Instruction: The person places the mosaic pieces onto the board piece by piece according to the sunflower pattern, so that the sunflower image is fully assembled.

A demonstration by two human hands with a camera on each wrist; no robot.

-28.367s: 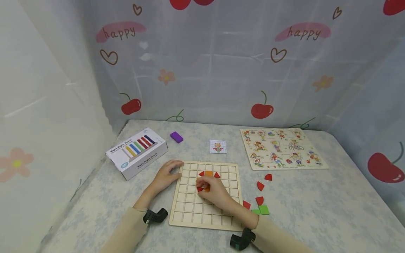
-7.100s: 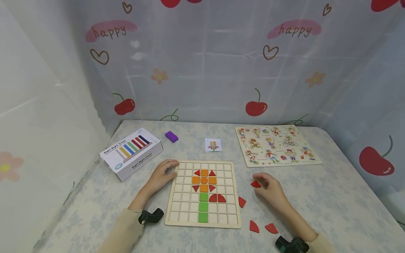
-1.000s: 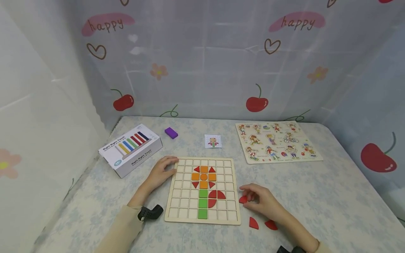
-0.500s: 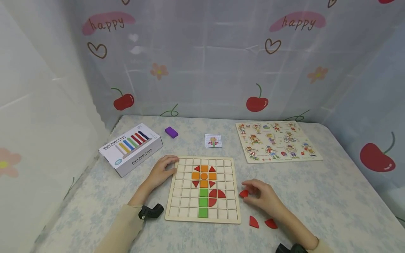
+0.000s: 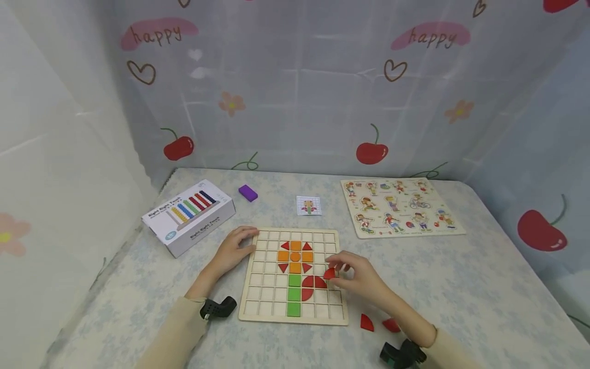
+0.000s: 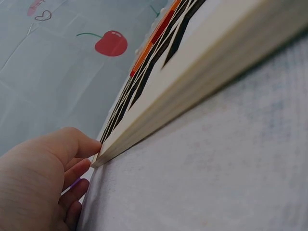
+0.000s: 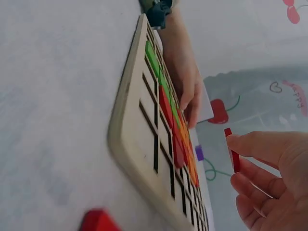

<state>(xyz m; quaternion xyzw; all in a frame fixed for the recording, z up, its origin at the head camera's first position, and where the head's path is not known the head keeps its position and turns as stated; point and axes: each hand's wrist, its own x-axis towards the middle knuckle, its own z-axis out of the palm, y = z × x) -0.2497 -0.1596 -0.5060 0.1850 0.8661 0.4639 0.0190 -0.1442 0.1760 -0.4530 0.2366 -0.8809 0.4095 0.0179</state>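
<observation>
A wooden grid board (image 5: 322, 322) lies on the table, bearing an orange flower shape with red triangles, a column of green squares (image 5: 294, 294) and three red quarter-circle pieces (image 5: 307, 294). At its far left corner my left hand (image 5: 232, 251) holds the edge; the left wrist view shows fingertips on the rim (image 6: 139, 120). My right hand (image 5: 361, 275) pinches another red quarter-circle piece (image 5: 329, 273) between thumb and fingers, above the board's right side. The right wrist view shows this piece (image 7: 235, 156) on edge, raised over the board.
Two loose red quarter-circle pieces (image 5: 367, 323) lie right of the board's near corner. Behind the board are a small pattern card (image 5: 308, 205) and a purple block (image 5: 248, 193). A white box (image 5: 189, 216) stands left, a picture puzzle board (image 5: 403, 207) right.
My right hand has lifted the red quarter-circle from the table and moved it left over the board. Earlier, the green column and three red quarter-circles were added. The left hand stays at the corner.
</observation>
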